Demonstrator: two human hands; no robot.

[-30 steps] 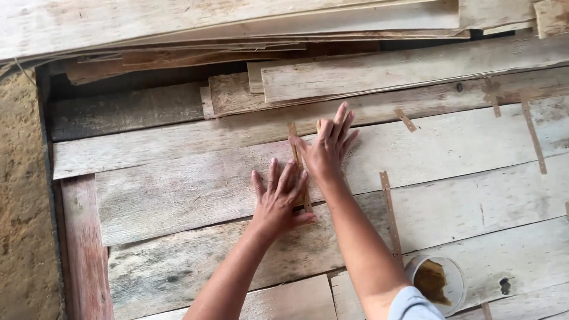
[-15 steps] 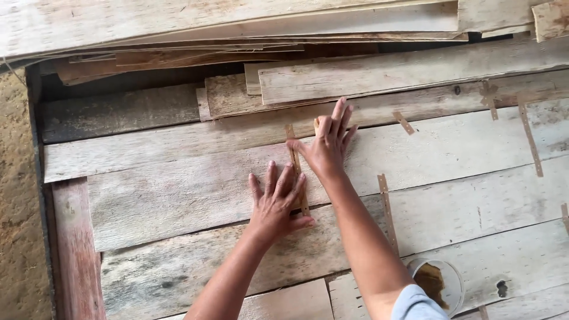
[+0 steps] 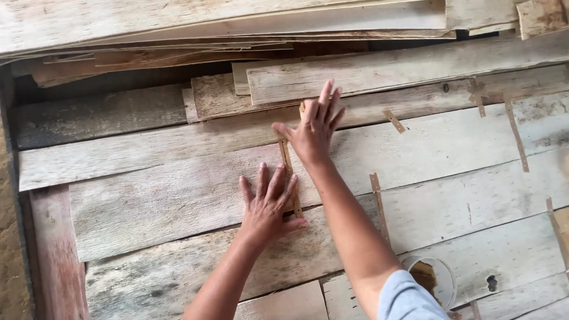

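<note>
My left hand (image 3: 268, 200) lies flat, fingers spread, on pale wood veneer sheets (image 3: 178, 195), pressing the lower part of a thin brown tape strip (image 3: 290, 178) that runs up across the seams. My right hand (image 3: 313, 130) lies flat further up, fingers together and pointing away, pressing the strip's upper end. Neither hand grips anything.
More brown tape strips (image 3: 379, 204) (image 3: 515, 133) cross other seams to the right. A round plastic cup (image 3: 435, 281) with brown glue sits near my right arm. A stack of veneer sheets (image 3: 237, 24) lies along the far side. A reddish board (image 3: 56, 255) edges the left.
Both hands stay pressed on the strip; my right hand has slid slightly further up along it. The view has shifted a little.
</note>
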